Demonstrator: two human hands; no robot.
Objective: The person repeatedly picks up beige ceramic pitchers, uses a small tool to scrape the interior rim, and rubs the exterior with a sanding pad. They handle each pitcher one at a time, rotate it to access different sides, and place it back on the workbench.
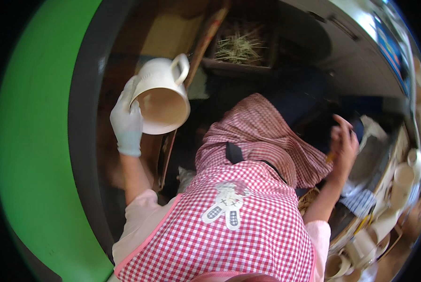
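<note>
A cream ceramic mug point(155, 77) is in my left hand point(127, 115), which wears a white glove. The glove grips the mug by its rim and wall, on the side away from the handle. The mug is tilted, its wide mouth and tan inside facing me and its handle at the upper right. My bare right hand point(343, 143) is held out at the right, apart from the mug. Its fingers are partly curled, with a small yellowish thing showing beside the palm; its kind cannot be made out.
A bright green surface point(41, 141) with a dark edge runs along the left. Ahead lies a box of straw-like strips point(241, 49) beside a wooden board point(209, 35). Several cream mugs point(360, 246) crowd the lower right, near a checked cloth point(359, 202).
</note>
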